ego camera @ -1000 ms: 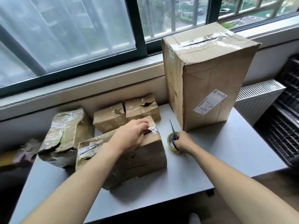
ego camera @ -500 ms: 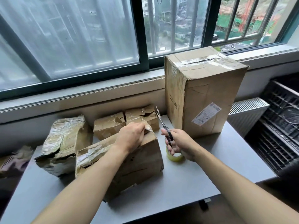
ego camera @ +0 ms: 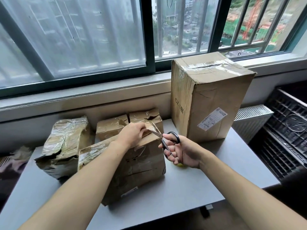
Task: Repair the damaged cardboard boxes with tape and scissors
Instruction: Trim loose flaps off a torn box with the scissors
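The left hand [ego camera: 132, 134] pinches a strip of clear tape [ego camera: 152, 129] at the top of the torn front box [ego camera: 132, 168]. The right hand [ego camera: 182, 153] grips black-handled scissors [ego camera: 163, 141], blades parted around that strip. Right of this box a sliver of yellow tape roll [ego camera: 180, 165] peeks under the right hand; further right stands a tall carton [ego camera: 211, 103]. Left of it lies a crushed box [ego camera: 64, 145], behind it two small boxes [ego camera: 127, 123], all on the grey table [ego camera: 191, 193].

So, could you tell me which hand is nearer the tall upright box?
Right. The right hand holds scissors just before the tall box; the left hand is farther left.
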Demonstrator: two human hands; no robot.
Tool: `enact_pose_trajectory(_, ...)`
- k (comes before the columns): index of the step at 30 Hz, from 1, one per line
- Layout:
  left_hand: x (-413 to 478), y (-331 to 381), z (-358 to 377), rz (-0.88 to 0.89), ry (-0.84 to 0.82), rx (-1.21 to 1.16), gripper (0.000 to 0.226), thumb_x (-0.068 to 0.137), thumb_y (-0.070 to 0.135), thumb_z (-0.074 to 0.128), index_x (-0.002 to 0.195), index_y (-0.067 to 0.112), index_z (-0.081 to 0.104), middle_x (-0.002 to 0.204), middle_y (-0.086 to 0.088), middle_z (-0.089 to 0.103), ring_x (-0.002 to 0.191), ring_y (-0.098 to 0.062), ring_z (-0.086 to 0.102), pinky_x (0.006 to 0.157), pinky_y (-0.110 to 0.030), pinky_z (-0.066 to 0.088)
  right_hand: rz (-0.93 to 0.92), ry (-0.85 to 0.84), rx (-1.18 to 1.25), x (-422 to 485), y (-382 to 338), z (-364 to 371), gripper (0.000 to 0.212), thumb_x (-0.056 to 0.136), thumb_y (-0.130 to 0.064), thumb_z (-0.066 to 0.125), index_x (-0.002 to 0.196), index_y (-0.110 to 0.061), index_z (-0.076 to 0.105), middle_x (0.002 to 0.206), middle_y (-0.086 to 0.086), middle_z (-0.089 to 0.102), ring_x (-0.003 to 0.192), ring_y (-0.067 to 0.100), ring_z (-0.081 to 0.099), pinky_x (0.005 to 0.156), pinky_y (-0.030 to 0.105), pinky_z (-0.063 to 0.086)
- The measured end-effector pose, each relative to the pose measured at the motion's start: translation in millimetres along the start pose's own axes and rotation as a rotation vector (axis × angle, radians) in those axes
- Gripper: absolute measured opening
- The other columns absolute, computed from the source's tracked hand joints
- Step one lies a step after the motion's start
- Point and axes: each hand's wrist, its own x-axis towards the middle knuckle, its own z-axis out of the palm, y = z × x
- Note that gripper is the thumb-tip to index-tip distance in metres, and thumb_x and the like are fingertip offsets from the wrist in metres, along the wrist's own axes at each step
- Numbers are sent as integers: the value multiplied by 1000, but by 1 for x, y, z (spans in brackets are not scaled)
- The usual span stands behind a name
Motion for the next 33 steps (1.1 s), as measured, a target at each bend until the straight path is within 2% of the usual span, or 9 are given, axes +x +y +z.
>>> enact_pose_trajectory(5, -1, -1, 5, -5, 50, 4, 18, 101, 22, 49, 102, 9, 61, 100, -16, 70, 95, -37, 62, 76, -39, 46, -1, 14, -5, 4, 5, 7, 44, 93, -46, 57, 108, -5, 58, 64, 5, 54, 45, 14, 51, 37, 21, 42)
enact_pose_trajectory(10, -14, -2, 15, 72, 154, -10, 16, 100, 25, 49, 97, 11, 56, 92, -12, 67, 88, -34, 61, 73, -43, 50, -17, 70, 27, 13, 11, 8, 41, 94, -45, 59, 106, -6, 57, 65, 5, 54, 46, 14, 50, 38, 21, 42)
enact_pose_trajectory(13, -22, 1, 19, 119, 238, 27, 16, 101, 26, 49, 93, 14, 56, 87, -6, 66, 82, -30, 60, 66, -41, 50, -22, 79, 21, 18, 15, 10, 40, 94, -44, 61, 106, -6, 56, 65, 5, 54, 47, 15, 50, 39, 22, 43)
enact_pose_trajectory(18, -29, 4, 22, 149, 320, 98, 9, 92, 14, 60, 87, 17, 54, 84, 2, 60, 76, -25, 59, 53, -35, 44, -78, 132, -60, 27, 26, 15, 37, 93, -39, 65, 104, -5, 58, 62, 5, 53, 45, 17, 51, 37, 23, 43)
enact_pose_trajectory(23, -31, 11, 28, 155, 335, 32, 15, 87, 7, 63, 86, 17, 53, 82, 1, 59, 76, -27, 60, 54, -37, 49, -111, 187, -94, 32, 40, 12, 32, 91, -38, 71, 95, -7, 61, 59, 5, 52, 42, 18, 49, 34, 21, 38)
enact_pose_trajectory(33, -30, 11, 33, 176, 336, -50, 12, 91, 9, 60, 86, 18, 53, 84, 3, 61, 80, -25, 59, 59, -34, 46, -169, 232, -161, 42, 51, 6, 30, 91, -36, 72, 84, -9, 62, 53, 5, 49, 32, 17, 42, 31, 18, 24)
